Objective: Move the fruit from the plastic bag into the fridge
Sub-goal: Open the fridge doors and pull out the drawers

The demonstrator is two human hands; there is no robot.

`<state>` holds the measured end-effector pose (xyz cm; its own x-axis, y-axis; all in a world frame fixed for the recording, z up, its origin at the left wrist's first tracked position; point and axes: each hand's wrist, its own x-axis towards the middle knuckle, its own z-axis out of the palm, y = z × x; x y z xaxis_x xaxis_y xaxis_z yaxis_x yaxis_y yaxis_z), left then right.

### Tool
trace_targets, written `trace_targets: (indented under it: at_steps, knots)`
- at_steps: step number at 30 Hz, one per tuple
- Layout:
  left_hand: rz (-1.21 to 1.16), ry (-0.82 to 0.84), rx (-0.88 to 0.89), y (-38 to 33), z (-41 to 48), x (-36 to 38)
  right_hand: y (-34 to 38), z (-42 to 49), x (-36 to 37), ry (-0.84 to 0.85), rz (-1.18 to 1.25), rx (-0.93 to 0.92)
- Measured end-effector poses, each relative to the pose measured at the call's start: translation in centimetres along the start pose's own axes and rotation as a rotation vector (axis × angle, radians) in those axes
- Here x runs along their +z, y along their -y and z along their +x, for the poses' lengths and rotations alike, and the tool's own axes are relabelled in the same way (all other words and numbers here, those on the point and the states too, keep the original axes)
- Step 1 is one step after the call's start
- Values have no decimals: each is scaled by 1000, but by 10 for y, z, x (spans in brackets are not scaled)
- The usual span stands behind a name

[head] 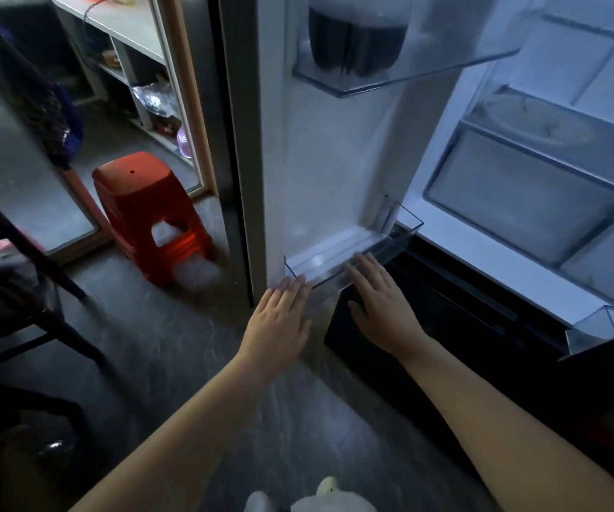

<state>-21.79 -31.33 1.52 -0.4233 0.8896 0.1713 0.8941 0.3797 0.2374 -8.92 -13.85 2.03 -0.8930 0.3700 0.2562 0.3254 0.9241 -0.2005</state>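
Note:
The fridge stands open, its left door (pixel 320 149) swung out toward me. A clear, bare bin (pixel 335 260) runs along the bottom of that door. My left hand (pixel 279 319) lies flat with straight fingers at the bin's left front corner. My right hand (pixel 379 297) is also flat, fingertips touching the bin's front rim further right. Neither hand holds anything. Inside the fridge at right is a frosted drawer (pixel 519 201) under a glass shelf. No fruit shows; a white plastic bag (pixel 331 497) peeks in at the bottom edge.
A dark bottle (pixel 357 35) stands in the upper door shelf. A red plastic stool (pixel 150 216) sits on the grey floor left of the door. Behind it are a glass panel and shelving (pixel 131 68). A dark chair frame (pixel 21 253) fills the left side.

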Motion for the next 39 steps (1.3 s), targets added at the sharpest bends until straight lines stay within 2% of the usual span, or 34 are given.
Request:
trace_targets:
  at_steps: [6, 11, 16, 25, 36, 39]
  knots:
    - [157, -16, -175, 8, 15, -3, -26, 38, 9, 125, -73, -35]
    - [234, 75, -246, 5, 38, -6, -21, 54, 20, 108, -64, -73]
    - [196, 141, -320, 9, 60, -4, -18, 76, 23, 137, -108, -119]
    - [215, 173, -336, 46, 85, -14, -5, 109, 33, 143, -127, -140]
    - [233, 164, -365, 43, 84, -7, -10, 111, 40, 142, -247, -168]
    - [207, 160, -376, 41, 85, -12, -11, 111, 34, 186, -227, -151]
